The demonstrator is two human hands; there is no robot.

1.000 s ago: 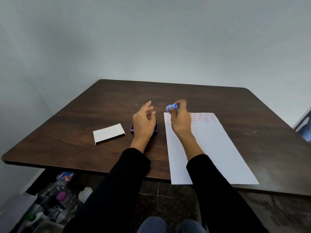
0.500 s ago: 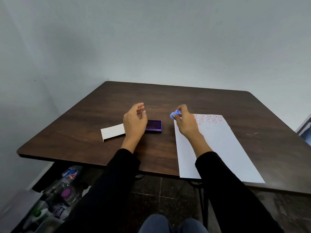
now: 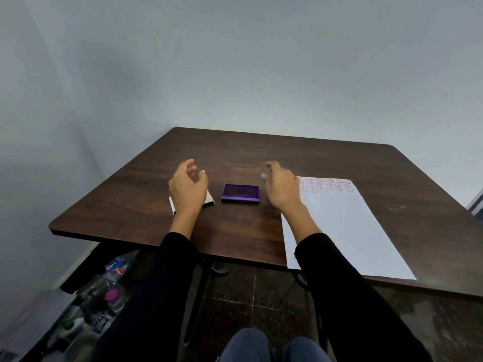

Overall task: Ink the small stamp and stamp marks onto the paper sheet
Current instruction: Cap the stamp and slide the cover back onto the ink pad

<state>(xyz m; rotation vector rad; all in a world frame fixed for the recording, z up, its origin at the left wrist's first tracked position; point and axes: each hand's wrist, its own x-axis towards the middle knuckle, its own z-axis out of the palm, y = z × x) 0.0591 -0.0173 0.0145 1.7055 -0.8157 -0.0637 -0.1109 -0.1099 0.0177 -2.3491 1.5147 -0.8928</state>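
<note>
A purple ink pad lies uncovered on the dark wooden table. My right hand hovers just right of the pad, closed on the small blue stamp, of which only a tip shows by the thumb. A white paper sheet lies to the right, with rows of red round marks along its far edge. My left hand hovers with fingers apart and nothing in it, left of the pad, above the white lid, which it mostly hides.
Plastic bottles and clutter stand on the floor under the table's left side. A pale wall runs close behind and to the left of the table. My knees show at the bottom.
My left hand has drawn left off the ink pad, over the lid, uncovering the pad. My right hand has carried the stamp left from the paper's top edge toward the pad.
</note>
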